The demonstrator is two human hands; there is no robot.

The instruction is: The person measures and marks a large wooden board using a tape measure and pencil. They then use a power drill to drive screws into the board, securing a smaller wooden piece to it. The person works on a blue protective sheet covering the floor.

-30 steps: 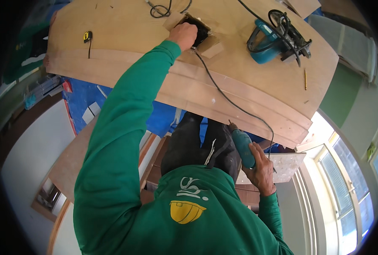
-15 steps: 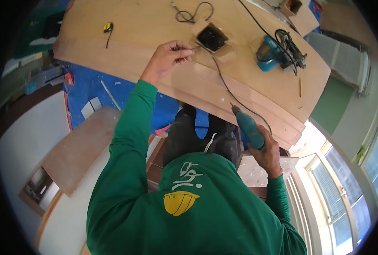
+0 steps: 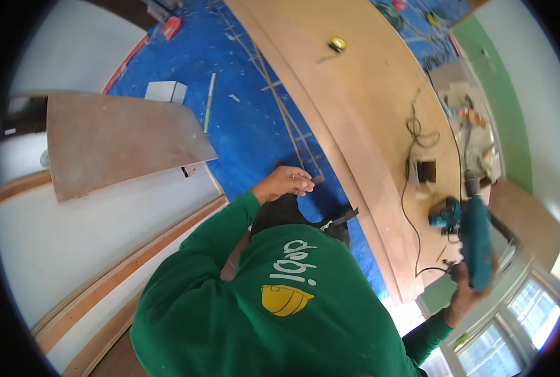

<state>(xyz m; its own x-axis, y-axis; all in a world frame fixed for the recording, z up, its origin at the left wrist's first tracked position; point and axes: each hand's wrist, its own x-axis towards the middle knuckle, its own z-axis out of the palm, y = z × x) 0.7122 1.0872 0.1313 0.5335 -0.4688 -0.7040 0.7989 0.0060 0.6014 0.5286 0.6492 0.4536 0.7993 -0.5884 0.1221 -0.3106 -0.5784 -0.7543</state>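
Observation:
Raised at the right side, my right hand [image 3: 463, 295] is wrapped round the grip of a teal power drill [image 3: 476, 242], its nose pointing away from me. The drill's dark cord [image 3: 413, 229] runs over the wooden board. My left hand [image 3: 288, 182] is held in front of my waist, fingers closed in a pinch; anything between the fingertips is too small to make out. On the board [image 3: 349, 119] lie a small open cardboard box [image 3: 426, 171] with a dark inside, a teal circular saw [image 3: 443, 215], a pencil [image 3: 441, 254] and a yellow tape measure [image 3: 337, 44].
Blue sheeting [image 3: 229, 63] covers the floor left of the board, with long thin strips [image 3: 286, 119] on it. A brown panel [image 3: 122, 138], a white box [image 3: 165, 92] and a level-like stick [image 3: 210, 103] are at the left. Windows [image 3: 512, 320] stand at the lower right.
My view has turned left. My left hand has drawn back from beside the cardboard box toward my body. The drill in my right hand has swung out and up to the right.

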